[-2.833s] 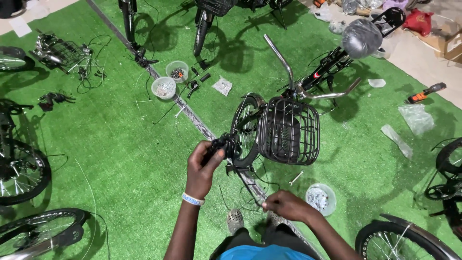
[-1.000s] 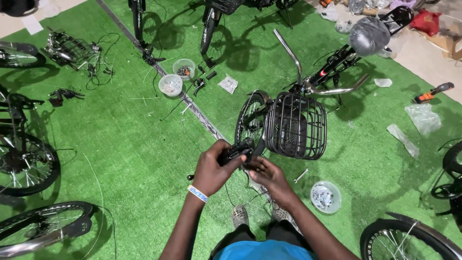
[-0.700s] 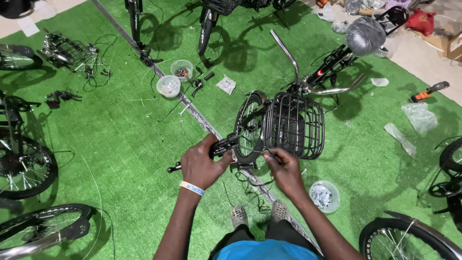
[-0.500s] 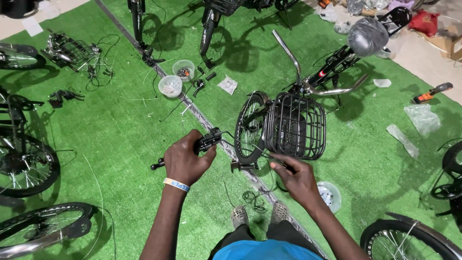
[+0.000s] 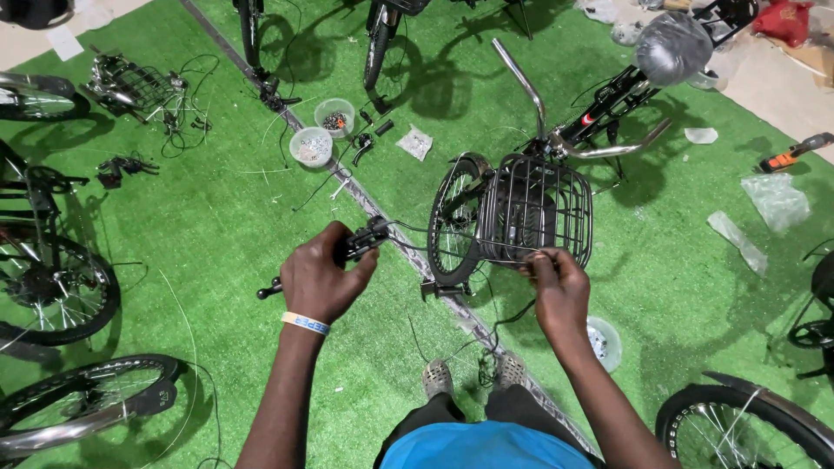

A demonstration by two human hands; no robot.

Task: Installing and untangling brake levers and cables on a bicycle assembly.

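Left hand (image 5: 323,280), wrist banded, fist clamped around a black brake lever (image 5: 360,243), holds it out over the green turf (image 5: 217,217) so its thin cable (image 5: 452,234) runs taut; right hand (image 5: 560,291) pinches that cable at the near rim of the wire basket (image 5: 534,213) on the bicycle's front wheel (image 5: 452,226); beyond, two small parts bowls (image 5: 323,130)

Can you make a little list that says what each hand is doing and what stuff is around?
Left hand: grips a black brake lever
Right hand: pinches a thin cable by the black wire basket
Bicycle: front wheel and silver handlebar behind the basket
Floor: green turf
Nearby: two small tubs of parts
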